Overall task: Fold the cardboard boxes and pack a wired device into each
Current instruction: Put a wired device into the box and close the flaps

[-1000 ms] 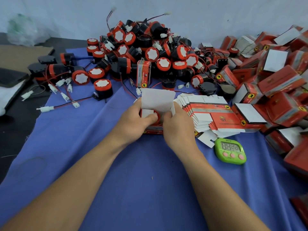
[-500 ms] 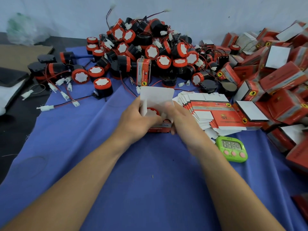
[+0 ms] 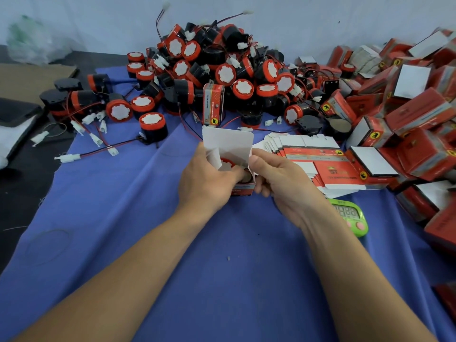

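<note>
A small red and white cardboard box (image 3: 243, 188) stands on the blue cloth (image 3: 123, 218) at the centre, its white lid flap (image 3: 228, 141) upright. A red and black wired device (image 3: 228, 164) sits inside it. My left hand (image 3: 206, 178) grips the box's left side, with the thumb pressing into the opening. My right hand (image 3: 278, 178) holds the right side, its thumb on the right flap. A pile of wired devices (image 3: 222, 70) lies behind. A fanned stack of flat boxes (image 3: 318, 161) lies just to the right.
A heap of folded red boxes (image 3: 407, 114) fills the right side. One closed box (image 3: 213, 104) stands upright in front of the device pile. A green timer (image 3: 350, 215) lies by my right wrist. Loose white connectors (image 3: 69, 157) and wires trail at the left.
The box has turned a little to the left. My left thumb has gone deeper into the opening, and my right hand has shifted to the box's right flap.
</note>
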Tool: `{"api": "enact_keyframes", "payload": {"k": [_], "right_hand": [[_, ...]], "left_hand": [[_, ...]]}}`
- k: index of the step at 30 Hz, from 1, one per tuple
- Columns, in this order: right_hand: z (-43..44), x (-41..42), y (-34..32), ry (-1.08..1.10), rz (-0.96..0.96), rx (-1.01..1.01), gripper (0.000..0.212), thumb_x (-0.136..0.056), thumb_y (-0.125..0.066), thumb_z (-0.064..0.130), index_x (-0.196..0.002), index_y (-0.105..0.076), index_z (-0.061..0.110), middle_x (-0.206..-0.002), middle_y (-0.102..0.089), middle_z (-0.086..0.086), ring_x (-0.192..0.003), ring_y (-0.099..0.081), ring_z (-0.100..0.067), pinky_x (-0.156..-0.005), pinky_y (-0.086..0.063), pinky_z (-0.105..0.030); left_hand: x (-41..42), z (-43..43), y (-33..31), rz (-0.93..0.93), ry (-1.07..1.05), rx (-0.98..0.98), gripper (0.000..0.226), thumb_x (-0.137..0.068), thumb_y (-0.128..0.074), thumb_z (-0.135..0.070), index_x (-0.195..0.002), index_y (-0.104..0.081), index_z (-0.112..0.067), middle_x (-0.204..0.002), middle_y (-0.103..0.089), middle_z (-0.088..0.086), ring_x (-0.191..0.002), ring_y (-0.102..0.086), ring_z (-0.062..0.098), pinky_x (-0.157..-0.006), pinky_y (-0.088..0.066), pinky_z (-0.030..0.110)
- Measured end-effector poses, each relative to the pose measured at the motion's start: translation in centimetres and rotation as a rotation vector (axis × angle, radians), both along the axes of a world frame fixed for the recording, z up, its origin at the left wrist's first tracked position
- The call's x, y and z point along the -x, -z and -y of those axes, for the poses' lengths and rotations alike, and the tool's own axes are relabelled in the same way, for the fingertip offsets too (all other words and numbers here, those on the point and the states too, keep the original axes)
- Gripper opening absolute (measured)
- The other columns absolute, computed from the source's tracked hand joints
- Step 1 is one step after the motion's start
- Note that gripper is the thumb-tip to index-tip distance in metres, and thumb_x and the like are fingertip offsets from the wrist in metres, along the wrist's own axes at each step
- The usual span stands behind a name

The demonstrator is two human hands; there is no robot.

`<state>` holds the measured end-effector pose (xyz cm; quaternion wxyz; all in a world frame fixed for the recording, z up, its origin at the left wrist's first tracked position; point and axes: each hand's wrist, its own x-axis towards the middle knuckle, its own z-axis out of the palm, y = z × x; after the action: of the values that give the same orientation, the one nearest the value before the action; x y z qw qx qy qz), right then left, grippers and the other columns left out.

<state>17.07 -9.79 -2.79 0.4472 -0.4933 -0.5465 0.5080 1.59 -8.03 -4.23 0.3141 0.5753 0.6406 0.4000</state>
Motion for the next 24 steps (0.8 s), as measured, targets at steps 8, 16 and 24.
{"api": "enact_keyframes", "payload": {"k": [8, 16, 24], "right_hand": [[0.4, 0.2, -0.2, 0.002, 0.119, -0.030, 0.028, -0.105, -0.053, 0.022, -0.119, -0.073, 0.035, -0.087, -0.072, 0.006, -0.055, -0.056, -0.018, -0.049, -0.041, -0.023], [0.1, 1.2, 0.2, 0.166, -0.001, 0.052, 0.033, -0.108, -0.046, 0.023, -0.103, -0.079, 0.025, -0.078, -0.065, -0.007, -0.040, -0.049, -0.016, -0.038, -0.032, -0.022], [0.3, 1.0, 0.5, 0.095, 0.038, -0.025, 0.027, -0.103, -0.055, 0.019, -0.115, -0.076, 0.032, -0.077, -0.071, 0.012, -0.042, -0.046, -0.011, -0.042, -0.037, -0.017]], "left_hand": [[-0.1, 0.1, 0.2, -0.045, -0.025, -0.015, 0.049, -0.067, -0.059, -0.055, -0.108, -0.048, -0.029, -0.089, -0.056, -0.016, -0.090, -0.060, 0.020, -0.071, -0.052, 0.039], [-0.2, 0.1, 0.1, -0.070, -0.018, -0.017, 0.069, -0.071, -0.056, -0.052, -0.133, -0.032, -0.032, -0.092, -0.052, -0.018, -0.092, -0.056, 0.023, -0.067, -0.045, 0.036], [-0.4, 0.6, 0.0, -0.031, -0.077, -0.089, 0.090, -0.086, -0.073, -0.039, -0.158, -0.019, -0.033, -0.127, -0.060, -0.008, -0.110, -0.061, 0.022, -0.088, -0.056, 0.043]]}}
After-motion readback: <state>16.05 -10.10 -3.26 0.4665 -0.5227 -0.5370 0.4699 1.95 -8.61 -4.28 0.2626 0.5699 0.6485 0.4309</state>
